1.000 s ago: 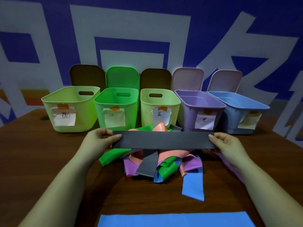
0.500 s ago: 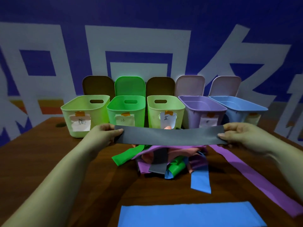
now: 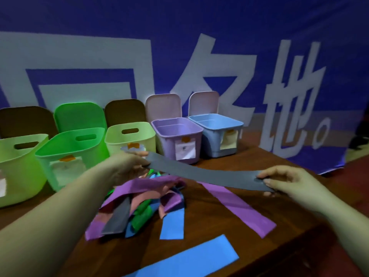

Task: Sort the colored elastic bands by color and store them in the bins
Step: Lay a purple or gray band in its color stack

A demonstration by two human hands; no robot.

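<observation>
Grey band (image 3: 207, 175) stretched flat above mixed-colour band pile (image 3: 139, 204), before 5 open bins (image 3: 175, 134).

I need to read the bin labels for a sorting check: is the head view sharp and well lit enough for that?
Head view: dim, bluish light; the labels on the purple bin and bright green bin are smeared and unreadable; wide-angle distortion tilts the row of bins; the left hand is motion-blurred, while the grey band is fairly crisp.

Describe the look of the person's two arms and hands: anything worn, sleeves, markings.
Both forearms are bare from the bottom of the frame up to the wrists, with no sleeve in view. The left hand and the right hand wear no gloves, and no watch, bracelet or ring shows. No marks or tattoos can be made out, though the picture is dim and slightly blurred.
</observation>
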